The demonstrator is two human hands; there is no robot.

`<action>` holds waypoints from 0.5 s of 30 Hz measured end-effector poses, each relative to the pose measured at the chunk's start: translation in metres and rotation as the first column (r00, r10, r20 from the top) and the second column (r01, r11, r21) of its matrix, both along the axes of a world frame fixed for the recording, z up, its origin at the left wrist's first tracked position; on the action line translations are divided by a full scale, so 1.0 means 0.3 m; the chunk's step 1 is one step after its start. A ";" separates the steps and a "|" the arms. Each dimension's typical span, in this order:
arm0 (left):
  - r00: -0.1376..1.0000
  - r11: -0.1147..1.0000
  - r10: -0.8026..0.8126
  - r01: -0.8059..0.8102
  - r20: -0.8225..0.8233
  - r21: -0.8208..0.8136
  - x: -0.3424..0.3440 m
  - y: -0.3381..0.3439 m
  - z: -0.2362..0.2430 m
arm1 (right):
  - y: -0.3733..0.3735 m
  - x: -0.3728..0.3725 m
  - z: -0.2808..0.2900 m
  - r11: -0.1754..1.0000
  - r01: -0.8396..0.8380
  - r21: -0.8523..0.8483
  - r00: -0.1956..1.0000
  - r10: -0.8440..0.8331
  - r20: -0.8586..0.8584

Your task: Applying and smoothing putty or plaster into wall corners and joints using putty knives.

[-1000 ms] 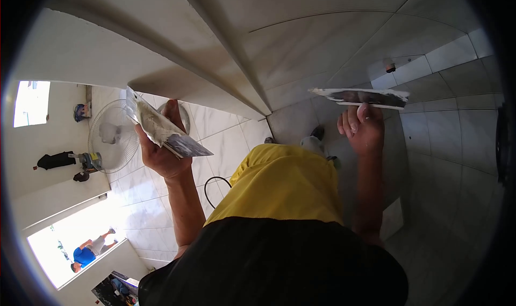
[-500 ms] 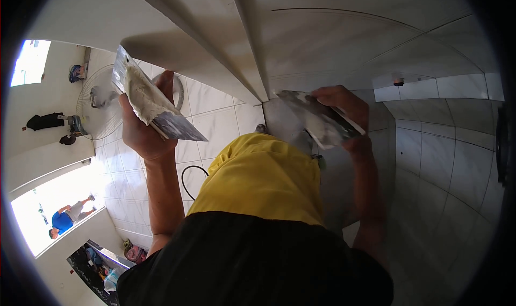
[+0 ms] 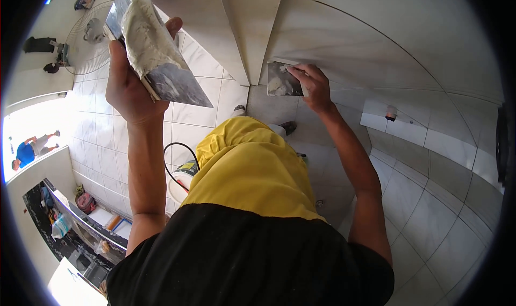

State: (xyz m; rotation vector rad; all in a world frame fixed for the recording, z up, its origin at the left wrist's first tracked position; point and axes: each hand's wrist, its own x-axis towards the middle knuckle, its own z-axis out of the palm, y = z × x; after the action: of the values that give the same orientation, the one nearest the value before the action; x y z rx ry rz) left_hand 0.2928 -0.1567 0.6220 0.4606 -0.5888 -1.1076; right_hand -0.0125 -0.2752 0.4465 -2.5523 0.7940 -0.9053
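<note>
putty knife (image 3: 284, 80) is the thing in my right hand (image 3: 314, 85), its small blade pressed flat against the pale wall slab (image 3: 376, 53) just right of the vertical corner joint (image 3: 236, 48), with a smear of whitish paste on its face. my right fingers (image 3: 301, 72) are clamped along its far edge, holding it to the surface. my left hand (image 3: 129, 85) is raised at the far left, fingers closed round the back of a wide trowel (image 3: 156, 48) that carries a thick heap of the same pale paste (image 3: 145, 31), tilted toward me. judging by that, the work looks well short of finished: plenty of paste sits unused on the trowel, and i can't tell how much of the joint is already filled. below, past my yellow hood (image 3: 247, 166), a white bucket (image 3: 180, 179) with a black cable (image 3: 174, 155) looped by it stands on the tiled floor (image 3: 204, 112). at the far left a standing fan (image 3: 86, 42) and, through an opening, another person (image 3: 27, 150) well apart.
</note>
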 end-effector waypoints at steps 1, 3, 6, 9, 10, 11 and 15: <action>0.998 0.997 -0.042 0.044 0.039 -0.067 0.002 -0.008 -0.004 | -0.007 0.006 -0.004 1.000 0.004 -0.014 1.000 -0.004 0.011; 0.993 0.991 -0.082 0.090 0.084 -0.095 -0.012 -0.005 0.012 | -0.016 0.013 -0.011 1.000 0.006 -0.025 1.000 -0.005 0.021; 0.994 0.979 -0.113 0.114 0.016 -0.168 -0.014 -0.012 0.002 | -0.021 0.022 -0.015 0.998 -0.013 -0.056 1.000 0.014 0.021; 0.993 0.985 -0.105 0.111 0.051 -0.130 -0.018 -0.006 0.007 | -0.017 0.027 -0.012 0.999 0.010 -0.047 1.000 -0.010 0.006; 0.993 0.985 -0.106 0.112 0.051 -0.129 -0.016 -0.007 0.006 | -0.017 0.029 -0.012 0.998 0.015 -0.058 1.000 -0.015 0.003; 0.992 0.985 -0.107 0.114 0.067 -0.127 -0.012 -0.009 0.004 | -0.015 0.029 -0.013 0.997 0.023 -0.067 1.000 -0.023 0.000; 0.992 0.985 -0.114 0.121 0.060 -0.124 -0.018 -0.011 0.012 | -0.015 0.033 -0.033 0.994 0.054 -0.099 0.998 -0.055 -0.009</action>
State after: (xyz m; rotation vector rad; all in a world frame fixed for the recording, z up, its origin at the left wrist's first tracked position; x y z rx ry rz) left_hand 0.2873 -0.1601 0.6257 0.3481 -0.7363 -1.1645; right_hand -0.0026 -0.2796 0.4367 -2.6349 0.8459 -0.9701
